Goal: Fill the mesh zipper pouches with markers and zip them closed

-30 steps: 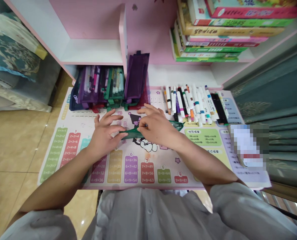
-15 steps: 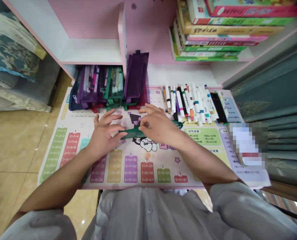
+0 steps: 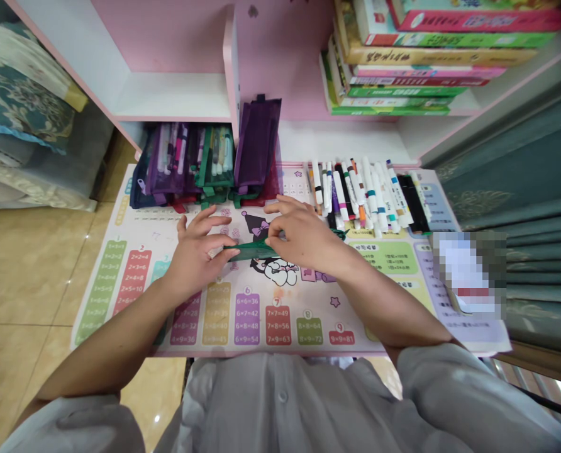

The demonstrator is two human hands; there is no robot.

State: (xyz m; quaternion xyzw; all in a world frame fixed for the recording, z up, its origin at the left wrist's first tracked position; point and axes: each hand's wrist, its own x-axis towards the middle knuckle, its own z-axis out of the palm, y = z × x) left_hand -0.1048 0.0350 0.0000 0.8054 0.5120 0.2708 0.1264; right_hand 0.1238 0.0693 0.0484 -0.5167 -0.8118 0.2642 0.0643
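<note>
A green mesh pencil pouch [image 3: 253, 251] is stretched sideways above the printed desk mat [image 3: 309, 296]. My left hand [image 3: 196, 250] pinches its left end between thumb and forefinger, the other fingers spread. Along the pouch's upper edge, my right hand [image 3: 299, 236] is closed in a pinch; the zipper pull, if there, is hidden under the fingers. The pouch's right end shows past my right wrist. Just beyond that hand lies a row of markers [image 3: 368, 195], mostly white with coloured caps.
Filled mesh pouches [image 3: 172, 163] sit at the back left, beside an upright purple pouch [image 3: 258, 145]. Books [image 3: 403, 69] are stacked on the right shelf [image 3: 356, 141]. A blurred phone-like object [image 3: 469, 274] rests at the mat's right edge, near a curtain [image 3: 535, 189].
My right hand has shifted slightly to the right along the pouch's upper edge, so a little more of the edge shows between the hands. My left hand stays in place.
</note>
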